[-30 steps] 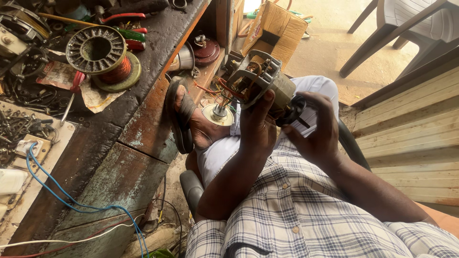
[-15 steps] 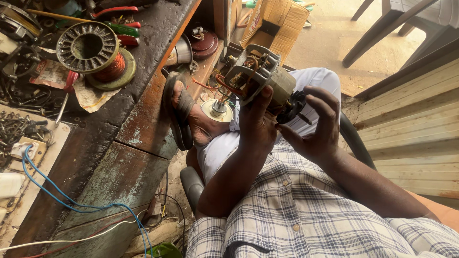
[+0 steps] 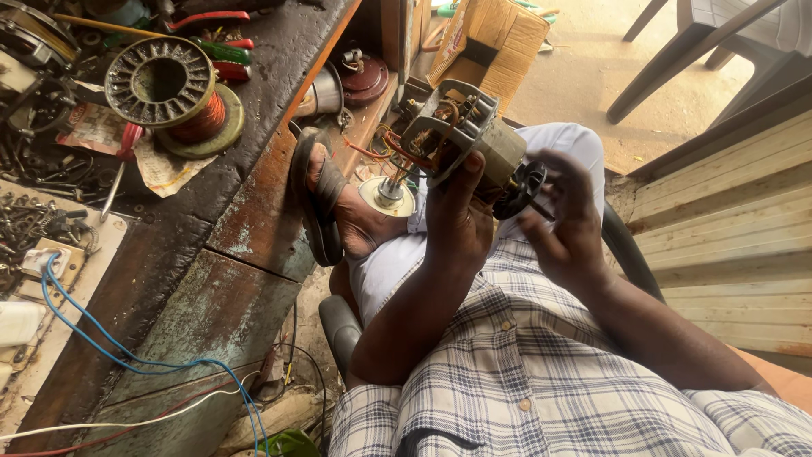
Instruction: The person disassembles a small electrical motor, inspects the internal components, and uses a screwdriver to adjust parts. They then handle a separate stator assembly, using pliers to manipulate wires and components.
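Observation:
I hold a small electric motor (image 3: 461,127) up over my lap, with a metal frame, copper windings and red and orange wires at its far end. My left hand (image 3: 457,222) grips the grey motor body from below. My right hand (image 3: 565,222) has its fingers on the black fan-like piece (image 3: 518,188) at the near end of the motor. Behind the motor my foot in a dark sandal (image 3: 326,199) rests against the bench edge, next to a white disc with a metal shaft (image 3: 387,196).
A worn wooden workbench (image 3: 228,220) at left carries a round stator with copper winding (image 3: 169,85), screwdrivers (image 3: 222,46), scrap metal parts and a blue wire (image 3: 110,351). A cardboard box (image 3: 499,42), a plastic chair (image 3: 702,42) and stacked wooden planks (image 3: 727,220) stand at right.
The motor has turned a little in my hands. My right hand's fingers have shifted along its near end onto the black piece. My left hand keeps its grip.

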Tool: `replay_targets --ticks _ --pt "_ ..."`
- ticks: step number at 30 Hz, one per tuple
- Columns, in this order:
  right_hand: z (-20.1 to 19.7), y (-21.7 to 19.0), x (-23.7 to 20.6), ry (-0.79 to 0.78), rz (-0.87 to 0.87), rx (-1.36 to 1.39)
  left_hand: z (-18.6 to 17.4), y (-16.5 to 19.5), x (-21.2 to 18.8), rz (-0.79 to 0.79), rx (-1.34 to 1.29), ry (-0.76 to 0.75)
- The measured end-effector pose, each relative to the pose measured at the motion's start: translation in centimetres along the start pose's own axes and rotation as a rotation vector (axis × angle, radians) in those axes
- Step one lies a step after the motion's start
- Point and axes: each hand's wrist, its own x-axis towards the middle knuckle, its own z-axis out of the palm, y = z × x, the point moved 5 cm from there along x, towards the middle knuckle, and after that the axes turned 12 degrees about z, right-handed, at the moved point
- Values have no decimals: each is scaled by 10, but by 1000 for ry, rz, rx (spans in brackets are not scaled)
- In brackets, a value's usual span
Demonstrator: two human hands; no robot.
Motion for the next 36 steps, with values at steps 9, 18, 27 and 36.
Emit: replay_targets --ticks 9,18,27,36 --pt "3 -32 0 171 -417 -486 2 0 -3 -39 -34 -14" --pt "2 1 5 -102 116 238 5 2 -1 5 -22 -50" --pt "2 -32 -4 189 -378 -325 -1 1 0 3 -19 8" --pt "24 -41 -18 30 -528 -628 -3 2 -1 -21 18 4"
